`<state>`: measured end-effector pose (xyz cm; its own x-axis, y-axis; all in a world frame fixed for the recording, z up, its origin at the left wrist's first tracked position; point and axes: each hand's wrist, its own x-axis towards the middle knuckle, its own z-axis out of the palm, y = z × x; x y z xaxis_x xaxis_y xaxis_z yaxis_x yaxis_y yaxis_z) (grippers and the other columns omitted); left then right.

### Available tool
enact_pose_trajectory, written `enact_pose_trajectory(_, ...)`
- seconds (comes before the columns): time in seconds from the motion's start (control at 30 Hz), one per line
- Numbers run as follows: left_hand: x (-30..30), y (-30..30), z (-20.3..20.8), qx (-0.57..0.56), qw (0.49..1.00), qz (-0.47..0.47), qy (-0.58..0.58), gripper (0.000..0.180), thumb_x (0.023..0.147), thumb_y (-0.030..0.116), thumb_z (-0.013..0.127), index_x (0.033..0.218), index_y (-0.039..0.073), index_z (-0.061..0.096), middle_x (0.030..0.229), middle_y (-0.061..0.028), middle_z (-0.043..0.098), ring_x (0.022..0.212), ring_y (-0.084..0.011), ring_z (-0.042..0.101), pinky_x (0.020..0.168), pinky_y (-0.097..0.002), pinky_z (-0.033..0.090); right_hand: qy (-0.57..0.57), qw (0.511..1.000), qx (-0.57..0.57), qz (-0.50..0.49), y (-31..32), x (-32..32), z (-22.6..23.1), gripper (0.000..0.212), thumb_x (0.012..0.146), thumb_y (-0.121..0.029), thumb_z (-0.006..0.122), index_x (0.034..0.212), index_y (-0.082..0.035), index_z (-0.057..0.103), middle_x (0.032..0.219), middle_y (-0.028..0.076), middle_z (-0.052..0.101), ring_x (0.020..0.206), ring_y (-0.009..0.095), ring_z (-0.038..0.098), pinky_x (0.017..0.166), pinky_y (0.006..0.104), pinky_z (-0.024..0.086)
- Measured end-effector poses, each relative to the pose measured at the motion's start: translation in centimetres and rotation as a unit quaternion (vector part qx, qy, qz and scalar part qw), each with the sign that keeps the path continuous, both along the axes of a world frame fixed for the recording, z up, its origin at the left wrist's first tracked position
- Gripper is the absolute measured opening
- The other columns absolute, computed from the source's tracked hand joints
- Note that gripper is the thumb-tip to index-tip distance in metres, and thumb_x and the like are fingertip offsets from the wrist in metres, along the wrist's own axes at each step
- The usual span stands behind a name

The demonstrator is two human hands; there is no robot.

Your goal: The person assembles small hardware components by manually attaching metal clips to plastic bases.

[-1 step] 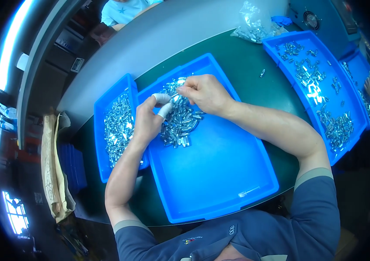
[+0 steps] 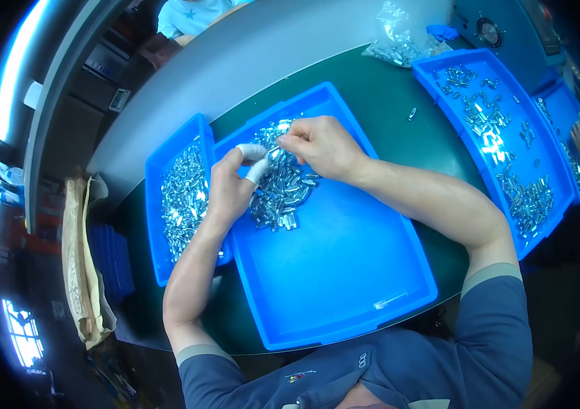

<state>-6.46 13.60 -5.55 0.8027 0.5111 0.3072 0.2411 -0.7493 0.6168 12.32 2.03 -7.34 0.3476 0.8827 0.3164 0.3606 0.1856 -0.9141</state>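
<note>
Just above the frame's middle, the left hand point(image 2: 229, 189), white covers point(image 2: 253, 153) on thumb and finger, and the right hand point(image 2: 325, 147) are close together over the pile of metal parts point(image 2: 280, 199) in the large blue tray point(image 2: 334, 266). Both have fingertips curled inward; whether they pinch a part, I cannot tell.

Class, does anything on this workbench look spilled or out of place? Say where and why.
A small metal piece lies loose on the green tabletop, outside the middle blue tray and its metal pile. Inside that tray, a slim object lies alone by the near right corner, away from the pile.
</note>
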Motion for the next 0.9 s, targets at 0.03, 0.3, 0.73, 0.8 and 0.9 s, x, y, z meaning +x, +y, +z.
enact_pose_trajectory(0.03, 0.0, -0.2, 0.5, 0.009, 1.0, 0.002, -0.013, 0.019, 0.088, 0.003, 0.074, 0.105, -0.001, 0.068, 0.098, -0.0082, 0.073, 0.09, -0.0159, 0.068, 0.084, -0.0312, 0.054, 0.008, 1.0, -0.004, 0.006, -0.1, -0.1, 0.4, 0.032, 0.095, -0.027, 0.065, 0.078, 0.0, 0.069, 0.061, 0.007, 0.063, 0.056, 0.014, 0.059, 0.052, 0.0339, 0.044)
enact_pose_trajectory(0.3, -0.2, -0.1, -0.1, 0.066, 0.997, -0.025, -0.034, 0.018, 0.083, 0.001, 0.077, 0.099, 0.001, 0.07, 0.092, -0.0135, 0.071, 0.085, -0.0269, 0.07, 0.074, -0.0362, 0.055, -0.194, 0.979, 0.043, -0.043, -0.2, -0.6, -0.1, 0.03, 0.093, -0.027, 0.068, 0.077, -0.002, 0.068, 0.064, 0.012, 0.064, 0.056, 0.023, 0.062, 0.054, 0.0397, 0.045)
enact_pose_trajectory(0.73, -0.4, -1.0, 0.4, 0.12, 0.992, -0.019, -0.039, 0.017, 0.085, -0.003, 0.073, 0.101, 0.0, 0.069, 0.096, -0.0125, 0.071, 0.087, -0.0221, 0.07, 0.079, -0.033, 0.055, -0.063, 0.997, -0.034, 0.023, -0.3, 0.3, 0.0, 0.037, 0.095, -0.032, 0.062, 0.077, -0.001, 0.069, 0.063, 0.009, 0.066, 0.059, 0.019, 0.064, 0.056, 0.0372, 0.049)
enact_pose_trajectory(0.8, -1.3, -0.3, 0.9, 0.205, 0.978, 0.022, -0.028, 0.015, 0.085, -0.002, 0.073, 0.1, 0.0, 0.069, 0.097, -0.0128, 0.071, 0.088, -0.0233, 0.07, 0.08, -0.0339, 0.055, -0.012, 1.0, -0.015, -0.003, -0.5, 0.2, 0.1, 0.038, 0.096, -0.033, 0.062, 0.076, -0.001, 0.069, 0.063, 0.009, 0.066, 0.058, 0.019, 0.064, 0.056, 0.0369, 0.049)
enact_pose_trajectory(0.9, -3.6, 1.8, 3.3, 0.3, 0.945, 0.132, 0.002, 0.021, 0.084, 0.0, 0.074, 0.104, 0.002, 0.068, 0.103, -0.0147, 0.07, 0.098, -0.0282, 0.068, 0.086, -0.0374, 0.054, 0.02, 0.999, 0.021, -0.022, -0.1, 0.4, -0.2, 0.038, 0.096, -0.032, 0.062, 0.076, -0.001, 0.069, 0.064, 0.009, 0.066, 0.058, 0.016, 0.062, 0.055, 0.0353, 0.048)
